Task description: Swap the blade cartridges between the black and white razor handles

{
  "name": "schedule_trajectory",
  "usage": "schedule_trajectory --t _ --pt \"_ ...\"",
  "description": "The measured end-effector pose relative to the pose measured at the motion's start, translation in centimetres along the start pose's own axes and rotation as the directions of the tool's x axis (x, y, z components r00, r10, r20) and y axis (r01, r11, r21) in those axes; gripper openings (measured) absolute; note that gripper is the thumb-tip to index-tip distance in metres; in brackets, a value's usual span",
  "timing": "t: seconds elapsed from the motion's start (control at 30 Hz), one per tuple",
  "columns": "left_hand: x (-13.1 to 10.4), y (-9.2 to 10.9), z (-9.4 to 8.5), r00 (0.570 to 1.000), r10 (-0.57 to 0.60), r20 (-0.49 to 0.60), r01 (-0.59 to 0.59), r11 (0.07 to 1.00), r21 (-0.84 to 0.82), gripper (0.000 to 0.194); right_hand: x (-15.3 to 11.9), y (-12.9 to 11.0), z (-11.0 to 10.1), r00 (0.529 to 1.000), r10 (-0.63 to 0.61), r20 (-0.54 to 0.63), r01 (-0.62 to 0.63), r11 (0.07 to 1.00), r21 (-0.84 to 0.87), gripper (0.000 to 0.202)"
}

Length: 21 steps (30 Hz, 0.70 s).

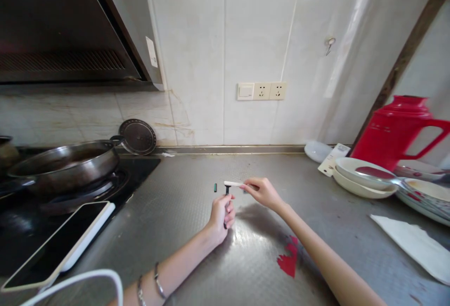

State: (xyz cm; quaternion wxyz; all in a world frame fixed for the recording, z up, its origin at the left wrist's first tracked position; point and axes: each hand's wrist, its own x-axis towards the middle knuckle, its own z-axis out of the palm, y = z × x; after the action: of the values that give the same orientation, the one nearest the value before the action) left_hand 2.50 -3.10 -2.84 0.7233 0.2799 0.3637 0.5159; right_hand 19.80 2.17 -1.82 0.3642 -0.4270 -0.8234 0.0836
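Metal counter (pixel 176 193): left grip (pixel 221 214) holds probable razor (pixel 227 189).

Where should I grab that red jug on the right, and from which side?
Probably by the handle, coming from the right and hooking through its open loop. It juts out on that side of the red jug, well clear of the body, while the white bowls stand in front of the base and would likely hamper a low grip.
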Motion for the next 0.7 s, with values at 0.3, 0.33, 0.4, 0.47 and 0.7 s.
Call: schedule_trajectory --t 0.3,0.33,0.4,0.47,0.7 --pt "0.3 -0.2 -0.2 0.998 0.056 0.015 -0.057 0.996 0.07 0.021 0.0 -0.2 -0.1 1.0 0.006 -0.01 -0.006 1.0 0.027 0.043" --pt "0.2 -0.3 -0.2 0.998 0.066 0.021 -0.068 0.994 0.087 0.023 0.0 -0.2 -0.1 1.0 0.005 -0.011 -0.005 1.0 0.028 0.043" --pt "0.1 -0.3 -0.1 0.995 0.091 0.04 -0.095 0.987 0.131 0.025 0.1 0.2 -0.3 0.999 0.025 -0.031 -0.025 0.999 0.029 0.044" --pt "-0.1 -0.2 -0.1 0.991 0.114 0.077 -0.126 0.976 0.175 0.026 0.2 0.7 -0.7 0.997 0.061 -0.053 -0.059 0.997 0.049 0.045" --pt "0.9 1.1 -0.9 0.916 0.251 0.312 -0.353 0.874 0.333 0.029 0.9 -0.7 -3.7 0.987 0.109 0.118 -0.143 0.932 0.334 0.053"
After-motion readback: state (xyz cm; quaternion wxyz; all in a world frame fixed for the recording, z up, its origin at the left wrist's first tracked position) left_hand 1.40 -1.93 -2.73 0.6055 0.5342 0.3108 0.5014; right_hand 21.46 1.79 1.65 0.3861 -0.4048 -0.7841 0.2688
